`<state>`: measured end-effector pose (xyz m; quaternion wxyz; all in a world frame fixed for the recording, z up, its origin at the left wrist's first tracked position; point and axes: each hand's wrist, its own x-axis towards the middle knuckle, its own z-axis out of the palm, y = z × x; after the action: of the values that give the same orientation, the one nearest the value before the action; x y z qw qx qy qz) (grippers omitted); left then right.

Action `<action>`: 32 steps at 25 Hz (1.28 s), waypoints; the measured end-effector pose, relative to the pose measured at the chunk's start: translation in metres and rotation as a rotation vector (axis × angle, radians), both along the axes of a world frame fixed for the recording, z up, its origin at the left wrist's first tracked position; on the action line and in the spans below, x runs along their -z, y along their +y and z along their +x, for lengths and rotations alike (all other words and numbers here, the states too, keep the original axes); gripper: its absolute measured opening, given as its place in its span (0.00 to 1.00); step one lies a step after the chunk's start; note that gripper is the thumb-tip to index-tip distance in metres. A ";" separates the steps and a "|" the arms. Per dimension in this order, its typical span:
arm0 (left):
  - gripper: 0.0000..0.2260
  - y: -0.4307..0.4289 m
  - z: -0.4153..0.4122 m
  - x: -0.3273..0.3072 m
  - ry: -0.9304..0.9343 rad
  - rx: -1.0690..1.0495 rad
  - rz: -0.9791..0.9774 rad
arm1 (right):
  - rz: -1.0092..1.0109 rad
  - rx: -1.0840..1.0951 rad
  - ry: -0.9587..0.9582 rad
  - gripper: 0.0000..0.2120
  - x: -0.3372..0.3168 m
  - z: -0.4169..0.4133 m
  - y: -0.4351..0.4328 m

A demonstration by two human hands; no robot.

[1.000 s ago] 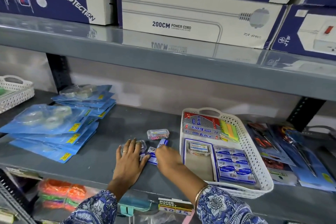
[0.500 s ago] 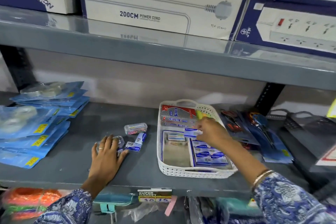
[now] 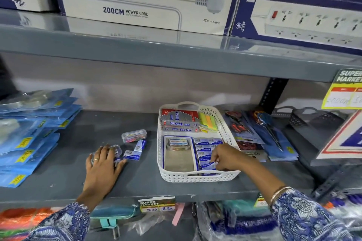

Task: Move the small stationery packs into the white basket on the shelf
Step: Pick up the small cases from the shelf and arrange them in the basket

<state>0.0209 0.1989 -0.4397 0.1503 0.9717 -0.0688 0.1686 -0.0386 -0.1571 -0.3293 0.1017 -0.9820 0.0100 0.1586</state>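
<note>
The right hand pinched a pack into the basket beside a blue row, while seemingly three packs and a clear box remained by the flat, spread left hand.

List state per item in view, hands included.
white basket: flat on shelf, partly filled
blue pack: pinched by right hand, low in the basket's near right corner
right hand: inside basket, shut on pack
left hand: flat on shelf, palm down, holding nothing
loose blue packs: on shelf, outside basket
clear case: closed, on shelf, outside basket
</note>
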 end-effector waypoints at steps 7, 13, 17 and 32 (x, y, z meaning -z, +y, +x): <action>0.27 0.002 0.003 0.004 -0.004 0.001 0.010 | 0.027 -0.013 -0.032 0.07 0.011 -0.002 0.005; 0.19 0.001 0.003 0.005 -0.034 -0.007 0.011 | 0.078 0.049 -0.045 0.10 0.020 -0.001 0.003; 0.26 0.002 0.001 0.003 0.001 -0.014 0.008 | 0.052 0.062 -0.040 0.07 0.025 0.003 0.002; 0.34 0.000 -0.003 -0.005 0.054 -0.016 -0.020 | -0.025 -0.070 0.057 0.09 -0.004 0.017 0.041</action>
<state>0.0174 0.1990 -0.4343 0.1605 0.9749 -0.0555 0.1442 -0.0215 -0.1158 -0.3255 0.0833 -0.9780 -0.0197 0.1900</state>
